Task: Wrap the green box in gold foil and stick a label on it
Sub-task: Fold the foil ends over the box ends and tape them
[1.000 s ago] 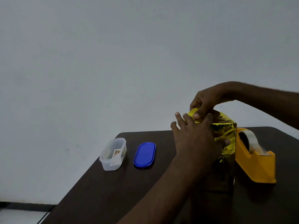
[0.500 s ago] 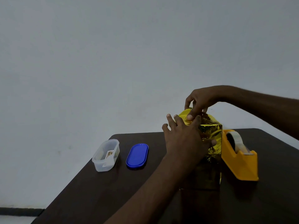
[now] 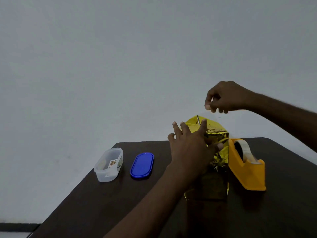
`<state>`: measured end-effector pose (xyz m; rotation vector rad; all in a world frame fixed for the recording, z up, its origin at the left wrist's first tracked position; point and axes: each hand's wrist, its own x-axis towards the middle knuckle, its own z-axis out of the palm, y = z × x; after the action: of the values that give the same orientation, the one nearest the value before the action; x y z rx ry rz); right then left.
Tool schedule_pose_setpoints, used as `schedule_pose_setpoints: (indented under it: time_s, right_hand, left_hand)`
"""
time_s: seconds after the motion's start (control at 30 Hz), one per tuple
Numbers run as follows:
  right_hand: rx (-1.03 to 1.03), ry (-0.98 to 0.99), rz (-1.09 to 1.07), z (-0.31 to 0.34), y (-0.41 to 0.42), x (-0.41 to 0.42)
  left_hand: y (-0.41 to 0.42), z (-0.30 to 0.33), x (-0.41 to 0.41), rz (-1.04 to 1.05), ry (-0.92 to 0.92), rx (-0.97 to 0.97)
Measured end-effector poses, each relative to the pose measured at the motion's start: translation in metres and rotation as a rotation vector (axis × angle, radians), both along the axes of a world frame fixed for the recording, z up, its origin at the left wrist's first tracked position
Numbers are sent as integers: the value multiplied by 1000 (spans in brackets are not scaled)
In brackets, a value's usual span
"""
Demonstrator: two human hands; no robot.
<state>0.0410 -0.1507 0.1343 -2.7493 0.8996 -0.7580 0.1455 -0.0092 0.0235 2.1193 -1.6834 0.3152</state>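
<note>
My right hand (image 3: pixel 224 97) has lifted off the foil-wrapped box (image 3: pixel 217 152), fingers curled, pinching nothing I can make out. My left hand (image 3: pixel 190 145) still presses it flat-fingered, mid-tabletop (image 3: pixel 103 203). One tape dispenser (image 3: pixel 247 165) touches its right; one clear tub (image 3: pixel 109 164) and one blue lid (image 3: pixel 142 165) near the far-left corner.

Pretty dim overall, with a flat grey cast across the wall (image 3: pixel 120 66). The dark table (image 3: pixel 103 203) is nearly swallowed in shadow. Small glints are thrown off the gold foil (image 3: pixel 219 140). Slight motion blur is seen on the right hand (image 3: pixel 224 98). Edges look bent by the wide lens.
</note>
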Motion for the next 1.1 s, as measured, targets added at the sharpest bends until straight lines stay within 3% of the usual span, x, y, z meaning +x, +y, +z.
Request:
schedule_pose_setpoints:
  time_s: [0.13,0.27,0.43,0.6,0.7,0.83,0.9,1.1]
  right_hand:
    - [62,-26,31,-21,25,-17]
    - [-85,-49,-5,-45,38,-23]
    - [-139,-87,-4,-64,43,-26]
    - [-244,-42,46,-77,45,-21]
    - [-244,0,81,-79,44,-19]
    - [-16,-26,138,-77,49,-18]
    - [6,-53,140,-75,52,-17]
    - [-376,-34,-109,-90,63,-7]
  left_hand:
    - [2,6,0,-56,317,-153]
    - [-1,17,16,-45,504,-320]
    - [-22,31,55,-119,845,-155]
    - [-27,33,76,-202,1030,-96]
    - [-23,31,83,-227,1044,-94]
    - [-14,35,81,-257,1031,-98]
    - [-12,40,77,-245,989,-126]
    - [-10,50,67,-220,780,-246]
